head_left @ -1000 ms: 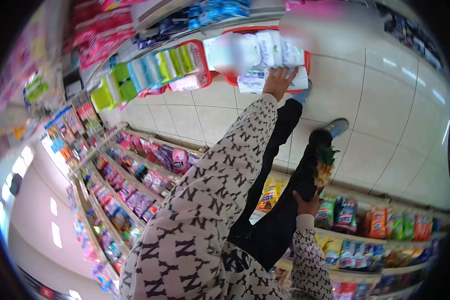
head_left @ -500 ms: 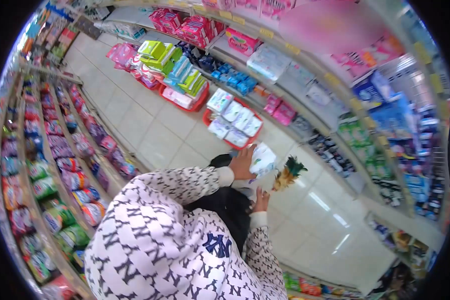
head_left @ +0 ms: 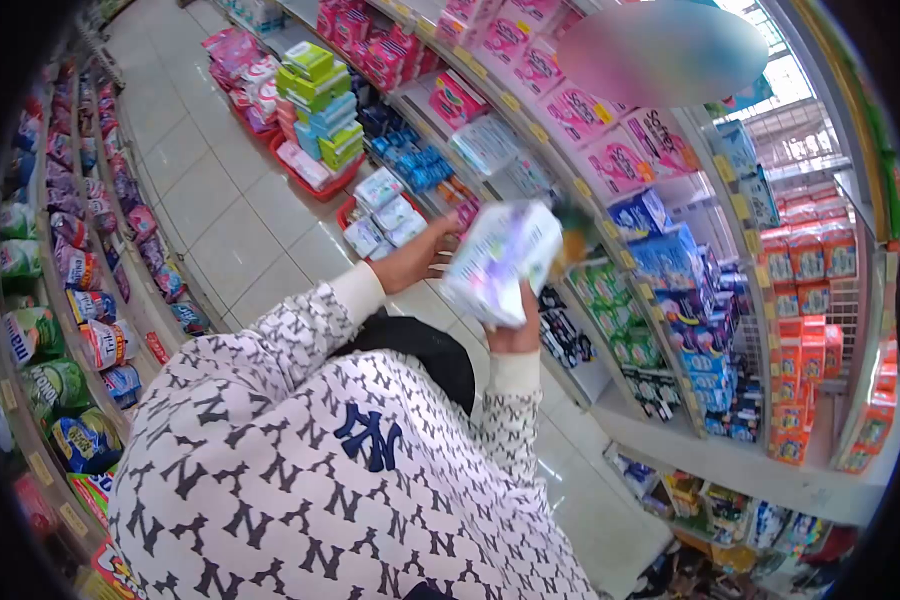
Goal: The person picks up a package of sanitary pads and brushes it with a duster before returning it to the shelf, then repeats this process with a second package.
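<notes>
A white soft pack with purple and green print (head_left: 502, 262) is up in front of me, above the floor. My right hand (head_left: 516, 332) grips it from its lower edge, the fingers partly hidden behind it. My left hand (head_left: 417, 258) reaches to its left side with fingers apart, fingertips right at the edge. A feather duster (head_left: 574, 240), green and yellow and blurred, shows just beyond the pack's right side; its handle is hidden. Past my left hand, similar white packs (head_left: 388, 212) fill a red basket (head_left: 345, 213) on the floor.
Another red basket (head_left: 342, 185) bears stacked green, blue and pink packs. Shelves on the right hold pink packs (head_left: 590, 110), blue packs (head_left: 665, 258) and orange boxes (head_left: 805, 365). Left shelves carry bagged goods (head_left: 60, 385). Tiled floor (head_left: 195, 185) runs between them.
The white pack has risen from near the basket, now in my right hand. My left hand has come off its face to its left side. The feather duster has moved up with my right hand.
</notes>
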A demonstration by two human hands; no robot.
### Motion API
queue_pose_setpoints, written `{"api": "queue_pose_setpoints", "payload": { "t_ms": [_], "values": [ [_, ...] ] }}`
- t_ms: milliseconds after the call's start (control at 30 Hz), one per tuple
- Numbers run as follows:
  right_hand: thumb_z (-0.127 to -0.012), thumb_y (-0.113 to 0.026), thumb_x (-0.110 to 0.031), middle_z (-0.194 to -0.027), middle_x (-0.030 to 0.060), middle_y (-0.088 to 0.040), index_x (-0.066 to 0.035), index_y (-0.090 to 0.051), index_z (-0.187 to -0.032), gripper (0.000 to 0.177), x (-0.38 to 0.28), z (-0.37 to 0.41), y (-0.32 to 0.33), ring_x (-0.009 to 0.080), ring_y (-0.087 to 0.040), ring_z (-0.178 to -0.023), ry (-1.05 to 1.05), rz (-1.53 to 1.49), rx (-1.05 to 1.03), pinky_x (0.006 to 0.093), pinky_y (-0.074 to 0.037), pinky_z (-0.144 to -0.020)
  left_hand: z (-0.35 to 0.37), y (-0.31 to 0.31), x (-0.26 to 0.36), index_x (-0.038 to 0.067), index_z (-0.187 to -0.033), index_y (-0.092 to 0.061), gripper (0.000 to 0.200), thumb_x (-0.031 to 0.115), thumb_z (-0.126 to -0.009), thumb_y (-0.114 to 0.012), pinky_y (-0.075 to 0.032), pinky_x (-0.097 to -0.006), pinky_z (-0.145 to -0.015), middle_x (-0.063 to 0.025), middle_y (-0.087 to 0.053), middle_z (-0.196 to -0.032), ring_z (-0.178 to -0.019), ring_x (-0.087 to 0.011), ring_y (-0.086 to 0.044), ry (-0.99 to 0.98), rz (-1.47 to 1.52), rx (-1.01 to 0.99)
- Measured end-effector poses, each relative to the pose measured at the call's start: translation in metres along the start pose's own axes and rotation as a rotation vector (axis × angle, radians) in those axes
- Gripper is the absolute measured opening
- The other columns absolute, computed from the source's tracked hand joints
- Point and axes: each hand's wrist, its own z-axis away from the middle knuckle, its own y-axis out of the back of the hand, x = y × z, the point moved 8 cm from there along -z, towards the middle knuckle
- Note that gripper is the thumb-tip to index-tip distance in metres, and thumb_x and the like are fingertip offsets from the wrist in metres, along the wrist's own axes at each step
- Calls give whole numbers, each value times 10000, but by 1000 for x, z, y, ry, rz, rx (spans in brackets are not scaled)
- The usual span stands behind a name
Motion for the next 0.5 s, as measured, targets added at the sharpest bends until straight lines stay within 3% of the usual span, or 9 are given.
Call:
{"api": "queue_pose_setpoints", "payload": {
  "t_ms": [33, 133, 167, 233, 267, 300, 367, 400, 500],
  "values": [
    [-965, -484, -512, -1326, 126, -542, -54, -409, -1390, 630, -6, -4, -25, 285, -567, -1160, 58, 108, -37, 473, -474, -963, 3, -18, 9, 150, -1460, -369, 760, 649, -896, -477, -357, -430, -1077, -60, -508, -1378, -1287, -220, -466, 30, 172, -172],
    [-967, -356, -620, -1246, 142, -551, -37, -415, -1333, 690, -12, -25, -35, 231, -603, -1053, 49, 615, -28, 398, -527, -851, -3, -6, 24, 166, -1410, -463, 637, 577, -924, -482, -332, -458, -1102, -57, -522, -1397, -1263, -250, -506, -48, 625, -306],
    [-998, -379, -539, -1124, 113, -598, -38, -443, -1291, 584, -29, -19, -41, 184, -625, -916, 160, 633, 65, 348, -540, -767, 0, 3, 30, 172, -1413, -461, 625, 566, -927, -480, -334, -459, -1101, -57, -521, -1398, -1272, -248, -498, -59, 635, -300],
    [-1026, -423, -392, -963, 68, -606, -22, -404, -1322, 474, -55, -15, -18, 145, -617, -799, 262, 882, 239, 263, -510, -679, 5, 17, 52, 186, -1417, -457, 601, 544, -935, -475, -338, -461, -1099, -56, -519, -1399, -1290, -242, -481, -90, 652, -295],
    [-1027, -426, -371, -917, 58, -616, -13, -452, -1276, 437, -58, -25, 12, 130, -594, -770, 318, 915, 229, 242, -476, -664, 5, 24, 63, 141, -1389, -477, 550, 466, -947, -509, -397, -445, -1064, -75, -559, -1348, -1244, -244, -530, -113, 731, -288],
    [-1028, -430, -351, -870, 48, -626, -5, -501, -1230, 407, -59, -34, 48, 115, -571, -741, 370, 946, 221, 222, -443, -648, 2, 35, 71, 116, -1383, -468, 528, 414, -951, -518, -407, -441, -1061, -90, -563, -1339, -1224, -248, -546, -135, 656, -246],
    [-1021, -463, -305, -897, 48, -636, 2, -591, -1103, 342, -73, -31, 91, 106, -532, -725, 267, 1370, 367, 224, -422, -662, -4, 54, 89, 66, -1373, -449, 488, 311, -959, -535, -426, -432, -1057, -119, -569, -1320, -1185, -256, -578, -182, 514, -159],
    [-1014, -477, -287, -894, 50, -637, 5, -602, -1077, 324, -84, -26, 92, 111, -536, -730, 335, 1293, 398, 238, -432, -674, 4, 50, 102, 47, -1341, -471, 461, 231, -936, -592, -485, -407, -992, -136, -596, -1269, -1127, -229, -615, -161, 451, -123],
    [-993, -513, -236, -897, 63, -649, 14, -627, -1017, 275, -101, -8, 61, 126, -562, -760, 477, 1141, 448, 276, -458, -714, 1, 59, 115, 45, -1327, -483, 461, 244, -930, -607, -522, -401, -932, -121, -617, -1231, -1083, -216, -637, -82, 181, -81]
  ]
}}
